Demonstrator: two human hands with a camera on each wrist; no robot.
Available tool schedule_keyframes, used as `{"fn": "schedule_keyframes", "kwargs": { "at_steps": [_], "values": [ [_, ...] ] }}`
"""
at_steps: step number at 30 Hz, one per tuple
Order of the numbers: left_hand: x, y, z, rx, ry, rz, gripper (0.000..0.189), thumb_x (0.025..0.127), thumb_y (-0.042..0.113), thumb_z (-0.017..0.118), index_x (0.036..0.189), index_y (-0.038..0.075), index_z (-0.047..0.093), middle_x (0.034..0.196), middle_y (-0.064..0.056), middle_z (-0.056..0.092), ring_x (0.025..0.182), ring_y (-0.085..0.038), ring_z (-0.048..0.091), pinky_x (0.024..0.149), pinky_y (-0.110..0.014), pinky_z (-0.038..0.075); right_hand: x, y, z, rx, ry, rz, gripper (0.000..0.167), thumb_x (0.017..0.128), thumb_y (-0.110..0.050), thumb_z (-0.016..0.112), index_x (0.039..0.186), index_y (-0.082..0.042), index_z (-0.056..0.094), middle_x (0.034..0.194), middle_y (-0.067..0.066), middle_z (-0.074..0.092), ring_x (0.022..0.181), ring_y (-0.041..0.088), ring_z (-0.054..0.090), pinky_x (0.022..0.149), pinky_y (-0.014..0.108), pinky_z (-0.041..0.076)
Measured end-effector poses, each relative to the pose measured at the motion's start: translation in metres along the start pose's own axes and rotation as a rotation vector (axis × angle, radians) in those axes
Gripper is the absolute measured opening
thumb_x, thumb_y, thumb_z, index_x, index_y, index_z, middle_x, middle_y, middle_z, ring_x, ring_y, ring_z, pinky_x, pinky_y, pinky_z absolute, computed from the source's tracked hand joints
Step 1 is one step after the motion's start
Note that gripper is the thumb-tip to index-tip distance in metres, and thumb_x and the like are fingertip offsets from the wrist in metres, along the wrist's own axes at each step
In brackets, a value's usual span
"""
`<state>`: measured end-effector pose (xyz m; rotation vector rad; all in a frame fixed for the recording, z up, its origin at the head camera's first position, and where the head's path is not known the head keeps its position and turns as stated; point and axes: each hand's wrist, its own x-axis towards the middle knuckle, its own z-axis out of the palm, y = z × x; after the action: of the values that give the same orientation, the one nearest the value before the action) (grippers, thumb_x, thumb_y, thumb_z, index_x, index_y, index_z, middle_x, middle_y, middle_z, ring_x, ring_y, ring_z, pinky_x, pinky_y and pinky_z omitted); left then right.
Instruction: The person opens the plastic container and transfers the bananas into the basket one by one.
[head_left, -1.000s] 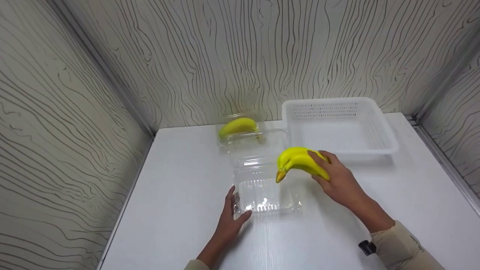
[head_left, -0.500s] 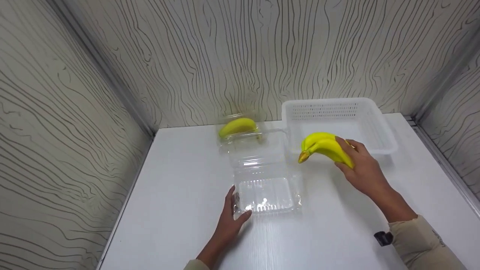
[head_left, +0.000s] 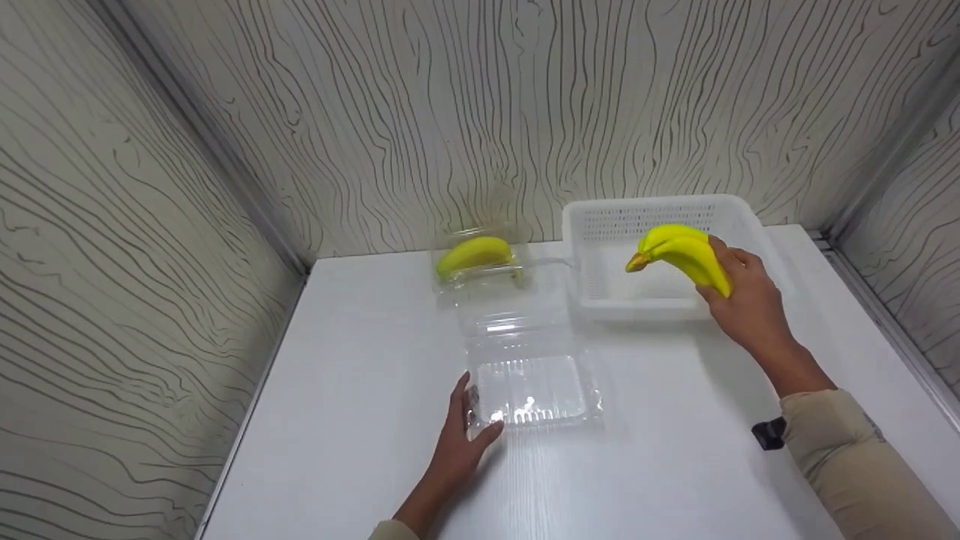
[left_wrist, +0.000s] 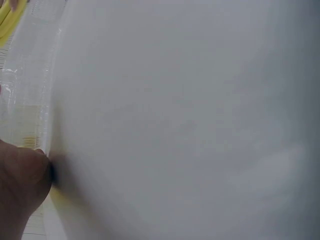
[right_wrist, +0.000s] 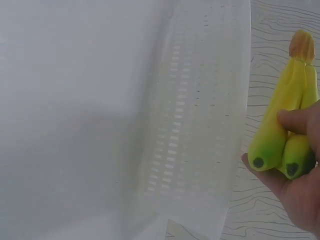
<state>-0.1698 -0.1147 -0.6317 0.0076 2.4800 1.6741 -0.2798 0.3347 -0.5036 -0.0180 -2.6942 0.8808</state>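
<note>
Nearest, at the front of the desk (head_left: 360, 375), the left hand (head_left: 454, 444) touches the left front corner of an open clear container (head_left: 532, 388). Its thumb and forefinger stand spread apart along two sides; in the left wrist view the thumb meets the rim. The container shows only its ribbed, glinting floor, and its lid (head_left: 517, 309) lies folded back, away from the person.

To the right and farther in, the right hand (head_left: 746, 304) has its fingers clamped on the blunt end of a yellow banana bunch (head_left: 686, 255), stem pointing left. The bunch is held in the air and, in the head view, overlaps the white basket (head_left: 630, 304); how high above the rim is hard to tell. Past the lid, near the back wall (head_left: 450, 112), a second clear container (head_left: 480, 283) holds a banana (head_left: 476, 256).

The work looks partway along: one container has fruit in it, the one by the left hand has none, and the bunch has not been set down.

Room for moving is widest on the white stretch left of the left hand and in front of the basket. It is tighter farther back, where the lid's right edge lies just beside the basket's raised wall.
</note>
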Motion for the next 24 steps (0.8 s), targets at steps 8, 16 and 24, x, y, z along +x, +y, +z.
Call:
{"fn": "schedule_keyframes", "kwargs": {
  "at_steps": [8,16,24],
  "values": [
    [0.0,0.001,-0.001,-0.002,-0.003,0.023,0.095,0.099,0.04,0.074,0.171,0.032,0.013,0.176,-0.024,0.028,0.163,-0.047,0.029,0.132,-0.064,0.029,0.031,0.012,0.001,0.024,-0.019,0.107,0.085,0.106,-0.015,0.065,0.173,-0.03,0.016,0.163,0.035,0.033,0.13,0.054,0.046,0.115,0.076,0.041],
    [0.0,-0.001,-0.001,-0.004,-0.001,0.009,0.096,0.098,0.042,0.075,0.171,0.034,0.013,0.176,-0.024,0.026,0.164,-0.047,0.027,0.132,-0.065,0.026,0.059,0.023,0.006,-0.013,-0.052,0.115,0.081,0.106,-0.014,0.061,0.173,-0.024,0.016,0.164,0.038,0.031,0.129,0.056,0.047,0.112,0.075,0.041],
    [0.0,-0.003,-0.001,-0.016,-0.003,0.029,0.097,0.098,0.04,0.075,0.172,0.031,0.013,0.177,-0.024,0.024,0.164,-0.049,0.026,0.132,-0.063,0.027,0.078,0.036,0.01,-0.037,-0.104,0.158,0.082,0.102,-0.008,0.059,0.172,-0.011,0.016,0.155,0.044,0.035,0.131,0.057,0.045,0.113,0.075,0.037]
  ]
}}
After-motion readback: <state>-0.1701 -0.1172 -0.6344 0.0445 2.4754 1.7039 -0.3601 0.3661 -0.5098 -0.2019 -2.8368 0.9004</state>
